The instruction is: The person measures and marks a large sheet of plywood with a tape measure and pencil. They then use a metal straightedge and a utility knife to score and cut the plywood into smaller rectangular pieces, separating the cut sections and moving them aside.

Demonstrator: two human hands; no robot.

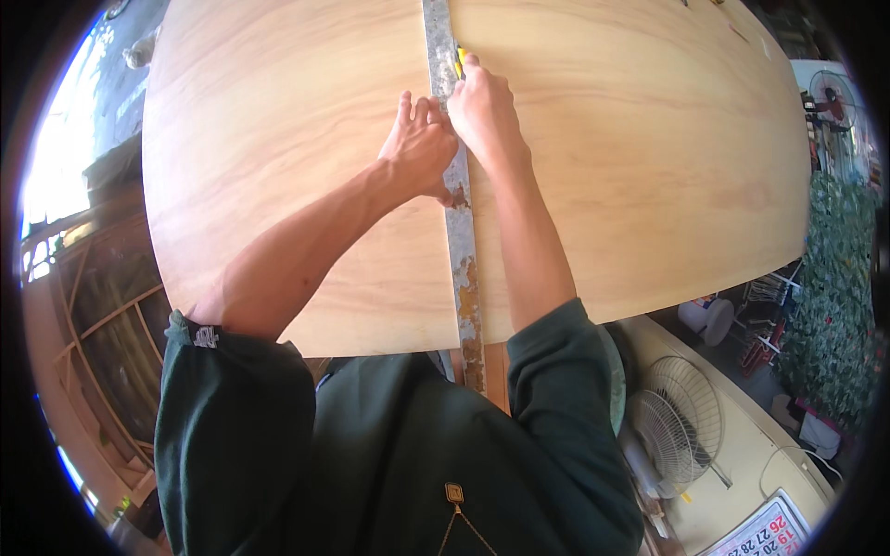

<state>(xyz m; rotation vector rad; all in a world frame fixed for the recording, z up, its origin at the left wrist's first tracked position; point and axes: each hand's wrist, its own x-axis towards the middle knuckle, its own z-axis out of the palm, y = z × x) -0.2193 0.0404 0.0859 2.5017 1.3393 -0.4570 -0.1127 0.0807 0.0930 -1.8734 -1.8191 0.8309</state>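
A large pale plywood sheet (278,130) lies before me. Across it, running away from my body, is a long metal straightedge (462,246) with worn, rusty patches. My left hand (422,148) presses down on the straightedge with its fingers spread and holds nothing. Close beside it, at the straightedge's right side, my right hand (487,111) is closed around a yellow utility knife (461,61). Most of the knife is hidden in the fist. Its blade tip is too small to make out.
The straightedge's near end overhangs the sheet's front edge towards my body. A caged fan (677,426) stands at the lower right, with a calendar (765,533) below it. Another fan (832,97) and a leafy green screen (830,287) are further right. Wooden framing (111,324) is on the left.
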